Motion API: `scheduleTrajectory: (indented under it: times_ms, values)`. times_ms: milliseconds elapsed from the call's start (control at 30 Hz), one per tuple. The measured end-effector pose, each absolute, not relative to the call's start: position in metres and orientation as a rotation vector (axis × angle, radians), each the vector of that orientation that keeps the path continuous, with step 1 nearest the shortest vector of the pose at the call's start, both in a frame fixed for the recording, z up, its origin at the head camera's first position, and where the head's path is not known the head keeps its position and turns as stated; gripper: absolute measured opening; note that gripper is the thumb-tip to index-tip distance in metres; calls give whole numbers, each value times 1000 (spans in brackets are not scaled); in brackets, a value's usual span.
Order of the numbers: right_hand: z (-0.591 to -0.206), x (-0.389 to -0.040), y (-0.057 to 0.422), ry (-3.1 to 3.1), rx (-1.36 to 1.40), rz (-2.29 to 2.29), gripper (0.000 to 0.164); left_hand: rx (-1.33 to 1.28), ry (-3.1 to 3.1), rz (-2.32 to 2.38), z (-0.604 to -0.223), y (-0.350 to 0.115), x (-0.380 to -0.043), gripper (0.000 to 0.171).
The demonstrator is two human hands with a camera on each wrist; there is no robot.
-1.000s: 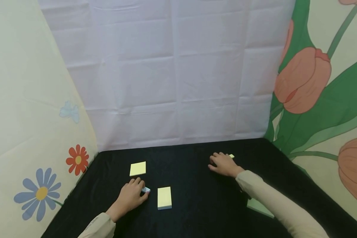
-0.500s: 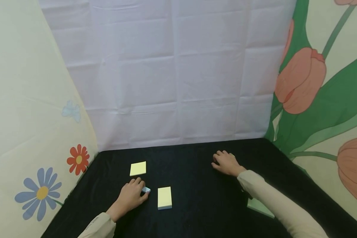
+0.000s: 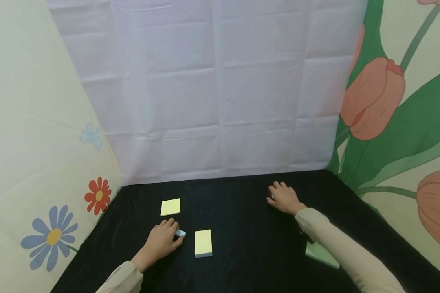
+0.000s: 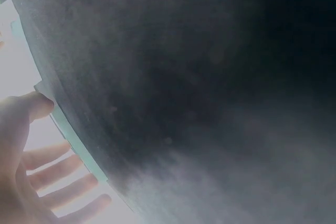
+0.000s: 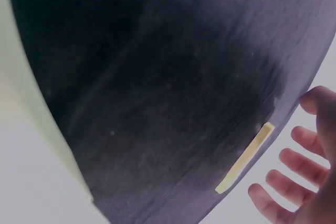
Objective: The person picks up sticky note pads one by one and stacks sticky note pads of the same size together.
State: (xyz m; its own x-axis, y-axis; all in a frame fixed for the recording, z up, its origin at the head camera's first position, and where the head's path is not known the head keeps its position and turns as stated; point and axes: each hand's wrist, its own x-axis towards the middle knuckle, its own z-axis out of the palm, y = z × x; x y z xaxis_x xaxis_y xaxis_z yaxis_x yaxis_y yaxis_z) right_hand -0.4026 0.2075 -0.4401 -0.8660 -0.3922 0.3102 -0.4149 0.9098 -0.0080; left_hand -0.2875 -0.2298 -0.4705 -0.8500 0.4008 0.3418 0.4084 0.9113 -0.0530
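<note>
Leftmost, the person's left hand (image 3: pixel 161 241) held a pale blue block (image 3: pixel 181 233) between thumb and forefinger, low on the black cloth (image 3: pixel 242 252). The head view showed only the block's right end; the left wrist view showed a long, thin edge running from upper left to lower right beside the fingertips. A yellow square pad (image 3: pixel 170 207) lay just beyond that hand. Next, a yellow-topped pad (image 3: pixel 203 242) had its long axis pointing away from the person. Farther right, the right hand (image 3: pixel 284 198) was near a yellow bar (image 5: pixel 244 159), fingers spread; I could not tell whether they touched it. The head view gave a mere speck of yellow there; the right wrist view showed the bar slanting from lower left to upper right. Rightmost, a green pad (image 3: pixel 322 255) lay partly hidden by the right sleeve (image 3: pixel 346 254).
</note>
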Motion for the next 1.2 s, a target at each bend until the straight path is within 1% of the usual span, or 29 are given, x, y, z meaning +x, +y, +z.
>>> scheduleTrajectory:
  times_ms: [300,733,1200]
  values:
    - [-440,-405,213,-2808,531,155,20,-600,-2733,-34,-470,-229,-287,29]
    - [-444,-414,221,-2964,356,195,33,-597,-2751,-43,-470,-227,-287,30]
    - [-445,-414,225,-3039,281,229,42,-553,-2799,-125,-469,-226,-286,33]
